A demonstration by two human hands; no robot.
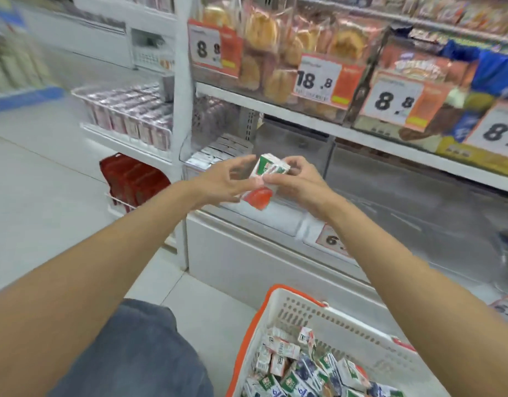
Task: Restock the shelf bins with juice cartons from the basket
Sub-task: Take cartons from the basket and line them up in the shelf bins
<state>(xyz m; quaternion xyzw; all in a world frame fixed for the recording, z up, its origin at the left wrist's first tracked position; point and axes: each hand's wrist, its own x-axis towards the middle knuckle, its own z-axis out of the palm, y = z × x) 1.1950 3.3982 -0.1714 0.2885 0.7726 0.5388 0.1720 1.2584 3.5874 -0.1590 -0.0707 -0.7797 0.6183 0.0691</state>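
Shop shelves (pixel 304 121) stand ahead, full of bread and snacks. Both arms reach out from the basket (pixel 275 299) on the floor, which has many more cartons inside. One juice carton (pixel 265 176) is up near the clear bin (pixel 218 153), likely to be turned the right way. The right hand (pixel 300 181) pinches its top, and the left hand (pixel 227 181) holds its side.

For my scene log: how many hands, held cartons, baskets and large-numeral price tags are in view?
Hands: 2 (left hand, right hand)
Held juice carton: 1
Basket: 1
Price tags: 6
Total: 10
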